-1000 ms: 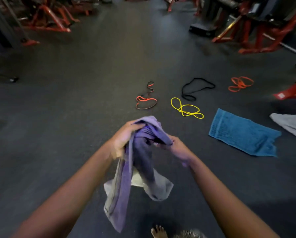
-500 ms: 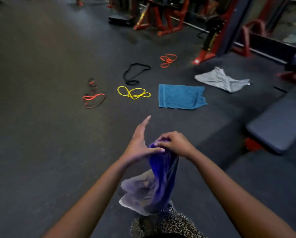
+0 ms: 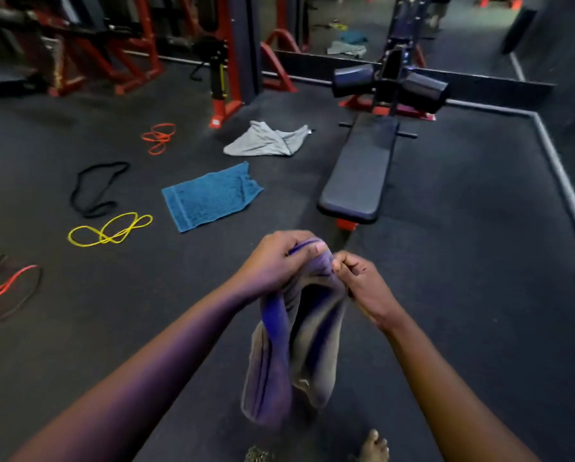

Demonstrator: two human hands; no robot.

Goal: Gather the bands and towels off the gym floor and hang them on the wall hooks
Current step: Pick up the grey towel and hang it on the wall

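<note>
The purple towel point(image 3: 289, 345) is up off the floor point(image 3: 463, 261), bunched at its top between both hands in the near middle of the room. From there it hangs in long loose folds, deeper violet along one edge and faded greyish on the inner side, with its lower end blurred. The left hand point(image 3: 272, 261) is wrapped over the gathered top, fingers curled round the cloth. The right hand point(image 3: 359, 281) pinches the fabric just beside it, thumb and fingers closed on a fold. A bare foot point(image 3: 374, 445) shows at the near edge.

The other things lie flat on the dark rubber. A blue towel point(image 3: 209, 196) is spread out left of centre. A crumpled grey towel point(image 3: 266, 141) lies farther off, near the foot of a red machine post point(image 3: 224, 105). To the left are a yellow band point(image 3: 107, 231) in a figure-eight, a black band point(image 3: 94, 190) just beyond it, an orange band point(image 3: 159, 137) farther still, and a red-and-black band point(image 3: 11, 282) cut off by the left edge.

A padded bench point(image 3: 359, 168) runs from the middle toward the far wall, its near end close to the hands. A pale strip point(image 3: 559, 171) borders the floor on the right, with open mat between it and the bench. Red machine frames crowd the far left. A mirror point(image 3: 346, 15) along the far wall reflects the towels.
</note>
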